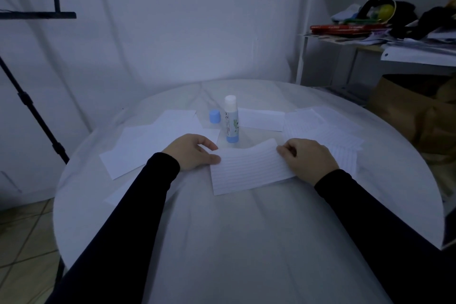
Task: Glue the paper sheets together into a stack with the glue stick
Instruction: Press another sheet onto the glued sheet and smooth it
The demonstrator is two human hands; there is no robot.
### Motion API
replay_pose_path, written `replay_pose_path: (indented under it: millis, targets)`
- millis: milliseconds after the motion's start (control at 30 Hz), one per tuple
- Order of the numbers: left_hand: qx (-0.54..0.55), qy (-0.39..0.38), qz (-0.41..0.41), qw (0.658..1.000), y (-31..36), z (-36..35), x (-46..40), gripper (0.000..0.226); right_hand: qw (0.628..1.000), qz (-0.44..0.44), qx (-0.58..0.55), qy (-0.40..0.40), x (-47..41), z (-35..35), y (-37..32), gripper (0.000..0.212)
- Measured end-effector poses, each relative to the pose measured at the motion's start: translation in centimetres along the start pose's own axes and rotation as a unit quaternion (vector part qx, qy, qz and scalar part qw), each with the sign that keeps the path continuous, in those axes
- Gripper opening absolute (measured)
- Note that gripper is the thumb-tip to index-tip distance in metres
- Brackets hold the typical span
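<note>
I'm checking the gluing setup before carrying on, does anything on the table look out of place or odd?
Only small things. The glue stick stands upright with its top uncovered, and its blue cap sits apart, to its left. The lined sheet held between the left hand and right hand bows upward rather than lying flat.
</note>
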State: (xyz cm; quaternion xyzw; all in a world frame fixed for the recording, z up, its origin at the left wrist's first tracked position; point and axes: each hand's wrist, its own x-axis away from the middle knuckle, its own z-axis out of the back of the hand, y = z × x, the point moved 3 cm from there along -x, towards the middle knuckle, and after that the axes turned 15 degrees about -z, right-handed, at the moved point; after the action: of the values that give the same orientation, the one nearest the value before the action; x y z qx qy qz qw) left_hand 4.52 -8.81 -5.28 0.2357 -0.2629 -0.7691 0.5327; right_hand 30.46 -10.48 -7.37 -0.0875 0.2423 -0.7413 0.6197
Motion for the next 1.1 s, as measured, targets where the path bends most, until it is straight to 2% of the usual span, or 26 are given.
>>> replay_pose_path:
  millis: [233,333,400,467,533,633,733,933,1100]
  targets:
    - [-0.059,0.006,0.0,0.998,0.0,-0.6,-0.4,0.028,0.997,-0.009,0.057,0.046,0.3,-0.3,-0.4,0.022]
    - [-0.084,0.028,-0.008,0.996,0.2,-0.5,-0.3,0.031,0.996,0.036,0.017,0.08,0.4,-0.4,-1.0,0.029]
    - [-0.09,0.062,-0.028,0.994,0.6,-0.4,-0.3,0.029,0.992,0.116,-0.011,0.045,0.7,-0.5,-1.9,0.042]
    - [-0.079,0.094,-0.077,0.989,1.5,-0.8,-0.1,0.025,0.982,0.187,0.013,-0.032,1.4,-1.1,-2.9,0.047]
    - [-0.083,0.068,-0.116,0.987,2.7,-1.9,0.0,0.029,0.97,0.223,0.069,-0.074,1.9,-2.0,-3.5,0.044]
    - [-0.157,-0.031,-0.112,0.981,3.7,-3.5,0.1,0.042,0.962,0.206,0.131,-0.121,2.2,-2.6,-3.6,0.044]
    - [-0.146,-0.076,-0.074,0.984,3.5,-3.4,0.2,0.055,0.959,0.177,0.16,-0.154,2.2,-2.6,-3.4,0.049]
    - [-0.144,-0.099,-0.046,0.983,2.6,-2.5,0.5,0.061,0.964,0.115,0.17,-0.166,2.2,-1.8,-3.1,0.055]
    - [-0.125,-0.077,-0.037,0.988,1.6,-1.7,1.1,0.059,0.968,0.096,0.166,-0.161,2.2,-1.3,-2.4,0.053]
